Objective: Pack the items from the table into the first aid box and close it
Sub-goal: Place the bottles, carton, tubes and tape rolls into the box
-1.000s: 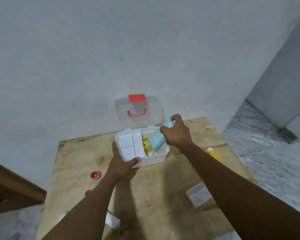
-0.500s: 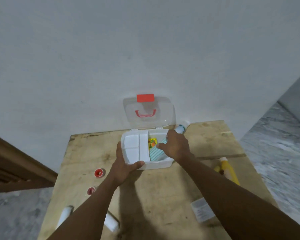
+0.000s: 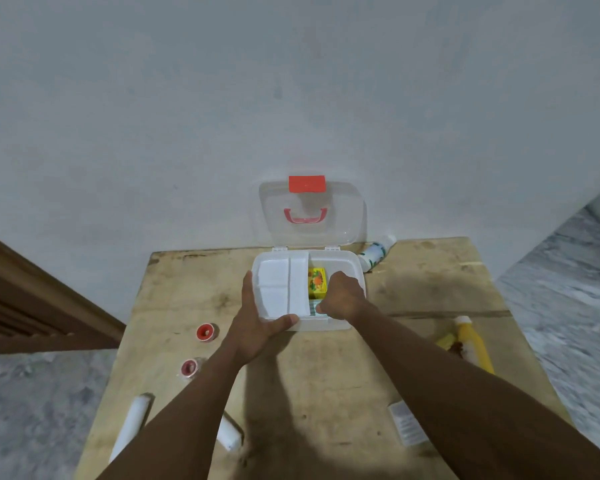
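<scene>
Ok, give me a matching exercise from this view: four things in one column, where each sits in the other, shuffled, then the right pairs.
Things:
1. yellow box
2. red tape roll
3. yellow bottle
4. green and white bottle

Places:
A. lying on the table by its right edge
B. on the table behind the first aid box, near the wall
C. inside the first aid box, right of the white tray
D. on the table left of the left hand

Pairs: 1-C, 2-D, 3-A, 4-B
</scene>
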Demonstrator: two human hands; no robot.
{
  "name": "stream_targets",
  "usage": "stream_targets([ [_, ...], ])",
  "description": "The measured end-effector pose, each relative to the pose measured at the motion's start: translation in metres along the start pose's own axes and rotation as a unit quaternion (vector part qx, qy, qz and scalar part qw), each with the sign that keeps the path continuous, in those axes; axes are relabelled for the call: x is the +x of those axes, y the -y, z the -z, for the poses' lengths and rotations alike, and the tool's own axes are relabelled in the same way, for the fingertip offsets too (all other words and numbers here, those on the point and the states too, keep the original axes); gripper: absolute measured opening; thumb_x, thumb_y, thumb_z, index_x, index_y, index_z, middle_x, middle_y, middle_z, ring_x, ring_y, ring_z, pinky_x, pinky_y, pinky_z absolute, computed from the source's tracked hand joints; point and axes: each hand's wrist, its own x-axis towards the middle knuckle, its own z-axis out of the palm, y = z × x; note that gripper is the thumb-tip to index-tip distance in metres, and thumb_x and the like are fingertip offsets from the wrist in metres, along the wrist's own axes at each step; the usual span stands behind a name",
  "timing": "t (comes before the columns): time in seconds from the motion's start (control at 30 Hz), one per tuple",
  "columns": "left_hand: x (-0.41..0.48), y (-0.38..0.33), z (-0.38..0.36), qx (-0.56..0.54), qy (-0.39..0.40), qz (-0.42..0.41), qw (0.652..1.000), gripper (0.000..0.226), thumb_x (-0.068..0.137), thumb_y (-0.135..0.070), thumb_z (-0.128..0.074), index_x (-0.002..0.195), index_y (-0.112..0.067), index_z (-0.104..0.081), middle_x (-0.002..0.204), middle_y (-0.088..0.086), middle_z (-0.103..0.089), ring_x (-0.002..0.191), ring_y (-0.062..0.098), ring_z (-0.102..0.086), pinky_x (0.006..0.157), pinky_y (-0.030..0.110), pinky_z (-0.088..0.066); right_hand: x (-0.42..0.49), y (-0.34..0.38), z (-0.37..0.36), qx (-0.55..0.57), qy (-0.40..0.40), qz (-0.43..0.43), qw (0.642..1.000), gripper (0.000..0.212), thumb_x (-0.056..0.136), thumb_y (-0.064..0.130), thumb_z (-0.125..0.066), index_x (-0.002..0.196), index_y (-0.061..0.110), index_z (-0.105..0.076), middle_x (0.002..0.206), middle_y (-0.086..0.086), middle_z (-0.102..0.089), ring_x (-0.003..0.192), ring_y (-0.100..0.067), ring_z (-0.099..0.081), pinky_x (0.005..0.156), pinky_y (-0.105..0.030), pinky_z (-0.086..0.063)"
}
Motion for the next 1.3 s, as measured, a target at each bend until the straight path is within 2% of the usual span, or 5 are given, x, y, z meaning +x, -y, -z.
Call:
stream_targets([
  [0.2,0.000,-0.002,-0.002,0.003,-0.003,-0.011,1.000,0.096,0.072,-0.034,-0.084,0.143,-0.037,-0.020,0.120,-0.039,-0.047,0.112,-0.015,-0.050,0.085,0.021,-0.055,0.009,0.008,-0.009,0.062,-0.004,-0.030,0.998,0.048,0.076,0.020,-0.082,0.112,0.004,-0.055,0.109,-0.012,-0.066,0.103,-0.029,-0.064,0.073,-0.028,-0.045],
  [0.57,-0.003,-0.006,-0.001,0.002,0.003,-0.017,1.000,0.089,0.072,-0.030,-0.080,0.137,-0.040,-0.020,0.112,-0.048,-0.045,0.106,-0.023,-0.049,0.076,0.005,-0.050,0.012,0.005,-0.014,0.049,-0.041,-0.026,0.998,0.029,0.085,0.015,-0.069,0.110,0.005,-0.058,0.111,-0.010,-0.067,0.102,-0.028,-0.065,0.078,-0.030,-0.050],
  [0.83,-0.006,-0.008,0.001,0.013,-0.002,-0.013,1.000,0.092,0.067,-0.039,-0.081,0.136,-0.041,-0.020,0.119,-0.031,-0.052,0.106,-0.002,-0.059,0.070,0.010,-0.051,-0.010,-0.007,-0.007,0.011,-0.104,0.018,0.994,0.027,0.093,0.019,-0.057,0.112,0.002,-0.062,0.113,-0.011,-0.067,0.106,-0.030,-0.063,0.078,-0.028,-0.044],
  [1.07,-0.004,-0.009,0.000,0.068,-0.007,0.029,0.997,0.116,0.072,-0.049,-0.082,0.154,-0.030,-0.001,0.144,-0.001,-0.050,0.127,0.033,-0.054,0.102,0.039,-0.046,-0.055,-0.022,-0.007,0.035,-0.206,0.059,0.976,0.020,0.091,0.012,-0.056,0.101,0.001,-0.069,0.106,-0.016,-0.069,0.100,-0.035,-0.062,0.082,-0.035,-0.047],
  [1.3,-0.001,-0.002,0.000,0.072,-0.013,0.039,0.997,0.119,0.072,-0.048,-0.083,0.155,-0.031,0.001,0.150,0.005,-0.044,0.133,0.036,-0.046,0.109,0.051,-0.040,-0.096,-0.048,-0.021,0.035,-0.217,0.004,0.976,0.022,0.090,0.015,-0.056,0.107,0.009,-0.070,0.111,-0.015,-0.065,0.104,-0.032,-0.062,0.085,-0.033,-0.046],
])
